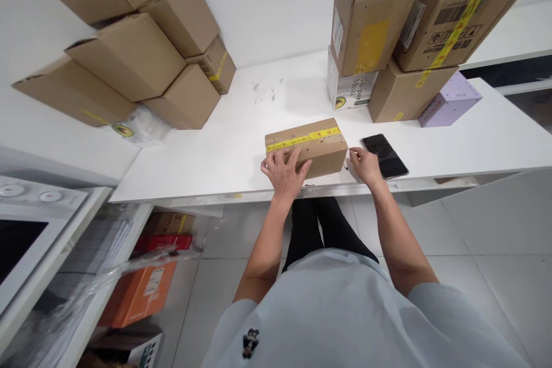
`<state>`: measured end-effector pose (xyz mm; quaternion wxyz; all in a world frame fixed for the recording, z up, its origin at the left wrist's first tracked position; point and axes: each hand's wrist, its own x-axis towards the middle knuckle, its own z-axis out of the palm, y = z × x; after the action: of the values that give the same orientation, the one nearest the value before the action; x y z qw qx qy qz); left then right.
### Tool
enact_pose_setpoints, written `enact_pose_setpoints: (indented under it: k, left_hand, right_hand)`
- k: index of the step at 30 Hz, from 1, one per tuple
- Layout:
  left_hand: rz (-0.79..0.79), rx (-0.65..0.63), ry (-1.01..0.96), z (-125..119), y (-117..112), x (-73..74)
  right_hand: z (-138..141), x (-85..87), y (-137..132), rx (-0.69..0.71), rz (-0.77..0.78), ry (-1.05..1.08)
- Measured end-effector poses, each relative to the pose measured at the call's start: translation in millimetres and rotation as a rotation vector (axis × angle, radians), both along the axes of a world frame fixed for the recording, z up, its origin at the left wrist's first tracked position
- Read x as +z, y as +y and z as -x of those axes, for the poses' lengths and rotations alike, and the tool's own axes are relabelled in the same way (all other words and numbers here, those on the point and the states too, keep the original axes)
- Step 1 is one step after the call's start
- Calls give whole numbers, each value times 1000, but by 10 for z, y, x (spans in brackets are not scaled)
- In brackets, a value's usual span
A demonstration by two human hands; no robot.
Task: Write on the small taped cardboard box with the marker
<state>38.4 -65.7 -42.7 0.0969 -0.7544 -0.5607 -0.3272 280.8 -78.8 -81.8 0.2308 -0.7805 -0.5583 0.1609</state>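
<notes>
A cardboard box with yellow printed tape along its top lies on the white table in front of me. My left hand rests on the box's near left part, fingers spread over its top and near side. At the box's right end is my right hand, its thumb and fingers pinched together. What they pinch, if anything, is too small to make out. A small dark thing lies just below those fingertips. Right beside this hand lies a black smartphone, screen up.
Stacked cardboard boxes stand at the back left. More boxes are piled at the back right, with a purple box beside them. Below left, a shelf holds an orange box. The table's front edge runs just below my hands.
</notes>
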Motion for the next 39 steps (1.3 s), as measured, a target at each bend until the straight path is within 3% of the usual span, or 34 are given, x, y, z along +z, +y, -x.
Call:
enact_pose_setpoints:
  k: [4, 8, 12, 16, 23, 39]
  left_hand:
    - [15, -12, -11, 0, 29, -6]
    - [10, -24, -31, -2, 23, -15]
    - [8, -29, -46, -5, 14, -18]
    - [17, -32, -49, -1, 14, -19]
    - [11, -24, -34, 4, 13, -27]
    - [28, -27, -41, 4, 2, -17]
  right_hand:
    - [-260, -68, -317, -232, -208, -33]
    - [-561, -136, -547, -385, -161, -140]
    - [-683, -209, -595, -356, -45, -124]
    - [-593, -296, -551, -320, 17, -139]
    - [-460, -397, -545, -351, -21, -187]
    - [-493, -406, -549, -339, -43, -182]
